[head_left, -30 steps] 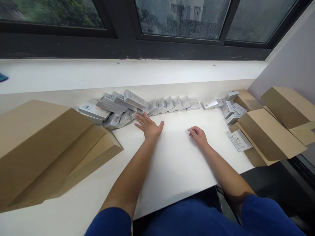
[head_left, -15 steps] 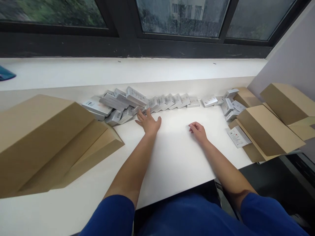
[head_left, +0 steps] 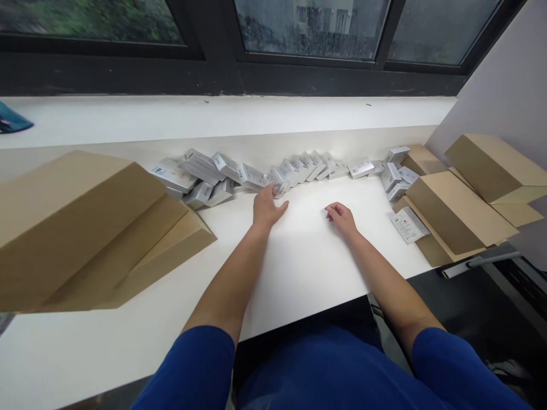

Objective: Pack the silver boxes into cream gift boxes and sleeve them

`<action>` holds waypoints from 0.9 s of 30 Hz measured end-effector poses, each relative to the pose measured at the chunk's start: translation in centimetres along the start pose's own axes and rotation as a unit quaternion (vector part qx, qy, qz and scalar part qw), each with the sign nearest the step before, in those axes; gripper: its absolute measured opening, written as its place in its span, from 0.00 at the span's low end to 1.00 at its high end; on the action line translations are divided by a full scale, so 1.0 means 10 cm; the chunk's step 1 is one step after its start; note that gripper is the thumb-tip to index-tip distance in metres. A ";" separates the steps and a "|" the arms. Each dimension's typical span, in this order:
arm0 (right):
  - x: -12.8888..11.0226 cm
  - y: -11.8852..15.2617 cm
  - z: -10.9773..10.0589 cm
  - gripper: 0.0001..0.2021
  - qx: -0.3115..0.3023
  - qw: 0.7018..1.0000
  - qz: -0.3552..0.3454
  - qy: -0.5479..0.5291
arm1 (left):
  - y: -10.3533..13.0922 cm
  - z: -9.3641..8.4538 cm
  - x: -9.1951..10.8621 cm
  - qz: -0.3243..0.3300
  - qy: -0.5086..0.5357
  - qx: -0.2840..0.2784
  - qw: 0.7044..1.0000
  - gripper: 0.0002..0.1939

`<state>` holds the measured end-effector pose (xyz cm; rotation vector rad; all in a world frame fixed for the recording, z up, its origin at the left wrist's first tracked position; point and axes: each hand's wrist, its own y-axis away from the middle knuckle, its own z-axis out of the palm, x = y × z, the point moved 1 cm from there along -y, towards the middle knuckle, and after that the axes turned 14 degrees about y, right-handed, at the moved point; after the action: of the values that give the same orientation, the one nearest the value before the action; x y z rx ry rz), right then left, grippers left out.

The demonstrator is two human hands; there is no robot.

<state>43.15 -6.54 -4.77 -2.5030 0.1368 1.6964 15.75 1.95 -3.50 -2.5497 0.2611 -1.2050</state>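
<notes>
Against the low wall at the back runs a leaning row of small silver-white boxes [head_left: 305, 166]. My left hand [head_left: 265, 208] is at this row's left end, its fingertips against the nearest box [head_left: 278, 181] and its thumb spread apart; it grasps nothing. To its left lies a looser pile of the same boxes [head_left: 200, 166], some tilted on top of others. One tilted box [head_left: 251, 176] leans between pile and row. My right hand [head_left: 342, 219] rests near the white tabletop with fingers curled and fingertips together, nothing visible in them.
A large open cardboard carton [head_left: 98, 228] stands at the left. Open cardboard cartons [head_left: 465, 210] crowd the right end, with several silver-white boxes [head_left: 391, 176] beside them and one flat box [head_left: 408, 225] against a flap. Behind is a window sill [head_left: 239, 117].
My left hand has moved right, its fingers drawing closer together. Boxes at the pile's right end have shifted and now lie spread toward the row. My right hand stays nearly in place.
</notes>
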 end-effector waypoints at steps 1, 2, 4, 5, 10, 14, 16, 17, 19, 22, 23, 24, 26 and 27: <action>0.00 0.00 0.00 0.17 -0.001 1.000 -0.002 -0.001 | -0.01 0.00 0.00 0.003 -0.001 0.002 1.000 0.36; 0.00 0.01 0.00 0.17 -0.001 1.000 -0.005 -0.002 | -0.02 0.00 0.00 0.004 -0.002 0.007 1.000 0.36; 0.00 0.02 0.00 0.17 -0.002 1.000 -0.009 -0.003 | -0.04 0.01 -0.01 0.004 -0.003 0.017 1.000 0.38; 0.00 0.02 0.00 0.17 -0.002 1.000 -0.010 -0.003 | -0.05 0.02 -0.01 0.003 -0.002 0.016 1.000 0.39; -0.03 0.03 -0.01 0.17 -0.005 1.000 -0.006 0.002 | -0.16 0.12 -0.04 0.001 0.007 -0.012 1.000 0.45; -0.07 0.01 0.00 0.15 -0.001 1.000 0.008 0.008 | -0.32 0.20 -0.07 0.002 0.015 -0.024 1.000 0.49; -0.08 -0.01 0.01 0.14 0.005 1.000 0.020 0.015 | -0.40 0.25 -0.07 0.010 0.024 -0.026 0.999 0.50; -0.08 -0.02 0.01 0.14 0.008 1.000 0.024 0.018 | -0.44 0.27 -0.07 0.014 0.031 -0.024 0.999 0.50; -0.09 -0.04 0.01 0.14 0.011 0.999 0.030 0.021 | -0.52 0.32 -0.06 0.020 0.046 -0.017 0.999 0.51; -0.11 -0.03 0.01 0.13 0.014 0.999 0.034 0.026 | -0.63 0.40 -0.05 0.015 0.074 0.001 0.997 0.51; -0.11 -0.03 0.01 0.13 0.015 0.999 0.035 0.028 | -0.66 0.42 -0.04 0.011 0.084 0.008 0.996 0.51; -0.11 -0.02 0.01 0.13 0.017 0.999 0.036 0.031 | -0.70 0.45 -0.03 0.006 0.094 0.014 0.995 0.51; -0.11 -0.02 0.01 0.13 0.018 0.999 0.037 0.035 | -0.76 0.50 -0.02 -0.003 0.116 0.029 0.993 0.52; -0.11 -0.02 0.01 0.14 0.018 0.999 0.036 0.037 | -0.78 0.52 -0.01 -0.007 0.127 0.038 0.991 0.52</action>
<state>42.67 -6.32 -3.77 -2.5649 0.2643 1.6111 20.03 10.32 -3.95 -2.3350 0.2489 -1.5168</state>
